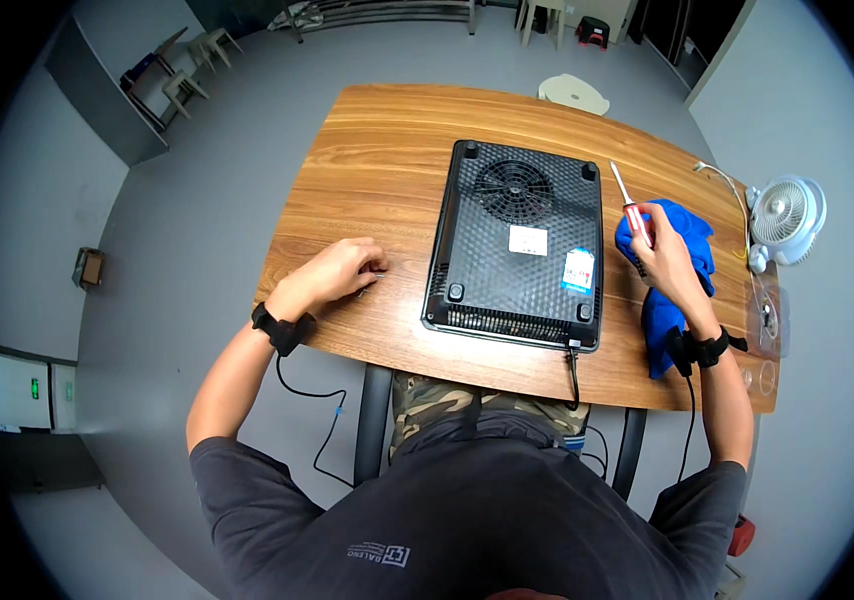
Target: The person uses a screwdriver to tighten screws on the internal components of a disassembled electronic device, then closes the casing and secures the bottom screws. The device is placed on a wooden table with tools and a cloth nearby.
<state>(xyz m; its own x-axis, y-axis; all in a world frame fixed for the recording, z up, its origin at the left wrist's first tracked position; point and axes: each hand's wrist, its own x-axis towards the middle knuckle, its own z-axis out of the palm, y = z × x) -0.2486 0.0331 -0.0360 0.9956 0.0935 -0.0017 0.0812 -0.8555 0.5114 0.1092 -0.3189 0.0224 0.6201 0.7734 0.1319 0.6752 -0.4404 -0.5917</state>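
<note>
On the wooden table [367, 170], the black induction cooker [517, 245] lies belly-up; right hand [665, 252] grips a red-handled screwdriver [631, 205] over a blue cloth [672, 285]. Left hand [337, 275] rests loosely curled, maybe pinching something tiny, can't tell. I'd brace the housing and seat the tip squarely.

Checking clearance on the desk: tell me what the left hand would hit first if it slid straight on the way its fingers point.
Likely the black appliance lying upside down; the left hand points right along bare wooden table toward its near edge.

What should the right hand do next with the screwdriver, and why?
Probably bring the red-handled screwdriver, gripped in the right hand over the blue cloth, across to the upside-down black induction cooker. Its base faces up and the tool is not yet touching it; the left hand rests on the table.
</note>
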